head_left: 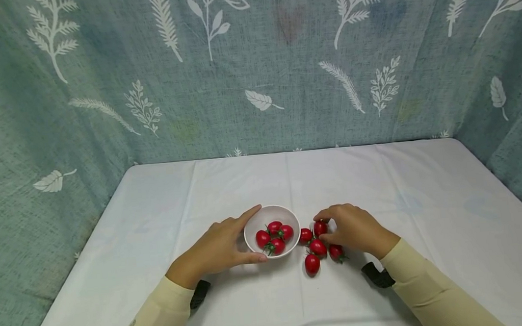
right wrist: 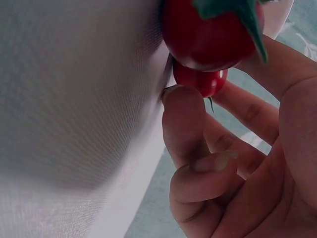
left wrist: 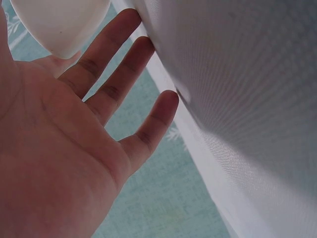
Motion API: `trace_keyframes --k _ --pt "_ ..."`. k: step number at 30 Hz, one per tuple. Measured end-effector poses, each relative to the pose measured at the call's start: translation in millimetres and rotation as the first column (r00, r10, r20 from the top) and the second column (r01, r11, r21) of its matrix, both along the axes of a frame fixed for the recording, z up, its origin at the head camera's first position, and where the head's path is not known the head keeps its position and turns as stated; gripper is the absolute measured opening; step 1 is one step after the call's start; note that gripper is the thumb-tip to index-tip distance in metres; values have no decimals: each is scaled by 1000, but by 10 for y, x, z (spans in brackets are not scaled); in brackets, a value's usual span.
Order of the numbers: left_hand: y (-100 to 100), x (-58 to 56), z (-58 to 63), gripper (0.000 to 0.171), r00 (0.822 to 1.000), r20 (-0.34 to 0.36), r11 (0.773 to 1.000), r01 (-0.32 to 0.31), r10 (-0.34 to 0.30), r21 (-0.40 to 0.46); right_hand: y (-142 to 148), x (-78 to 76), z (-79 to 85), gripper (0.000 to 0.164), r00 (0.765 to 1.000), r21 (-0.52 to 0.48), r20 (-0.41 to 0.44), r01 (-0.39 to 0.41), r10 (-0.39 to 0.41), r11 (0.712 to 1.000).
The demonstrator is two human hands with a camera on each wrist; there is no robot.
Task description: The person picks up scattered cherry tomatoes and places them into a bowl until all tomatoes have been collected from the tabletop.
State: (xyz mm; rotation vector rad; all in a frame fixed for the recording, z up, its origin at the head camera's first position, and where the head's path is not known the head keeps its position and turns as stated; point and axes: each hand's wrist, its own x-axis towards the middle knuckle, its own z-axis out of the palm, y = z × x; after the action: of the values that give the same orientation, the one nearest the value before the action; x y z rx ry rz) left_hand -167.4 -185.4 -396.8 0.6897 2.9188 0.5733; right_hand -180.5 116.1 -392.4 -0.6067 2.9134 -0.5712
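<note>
A white bowl (head_left: 269, 213) holds several red cherry tomatoes (head_left: 286, 232) with green stems. My left hand (head_left: 221, 245) spans it, thumb at the near rim and index finger at the far left rim. The left wrist view shows the bowl's underside (left wrist: 64, 25), the other fingers stretched out with tips at the cloth. To the right of the bowl, my right hand (head_left: 356, 229) pinches a cherry tomato (head_left: 320, 228) between thumb and fingers. Around it lie several loose tomatoes (head_left: 312, 264); one with a green calyx (right wrist: 210, 39) looms large in the right wrist view.
A creased white cloth (head_left: 226, 186) covers the table. Behind it and along both sides hangs a blue-green curtain (head_left: 238, 113) with white leaf prints. A dark band (head_left: 378, 275) sits under the right wrist and another (head_left: 199, 293) under the left.
</note>
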Motion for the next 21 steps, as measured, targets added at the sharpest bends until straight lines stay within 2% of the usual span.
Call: trace_keyframes --k 14,21 --pt "3 14 24 103 1000 -1 1000 10 -10 6 4 18 50 38 998 -8 -61 -3 3 1000" --pt "5 23 33 103 1000 -7 1000 11 -11 13 -2 44 96 38 989 -16 -146 -28 25 999"
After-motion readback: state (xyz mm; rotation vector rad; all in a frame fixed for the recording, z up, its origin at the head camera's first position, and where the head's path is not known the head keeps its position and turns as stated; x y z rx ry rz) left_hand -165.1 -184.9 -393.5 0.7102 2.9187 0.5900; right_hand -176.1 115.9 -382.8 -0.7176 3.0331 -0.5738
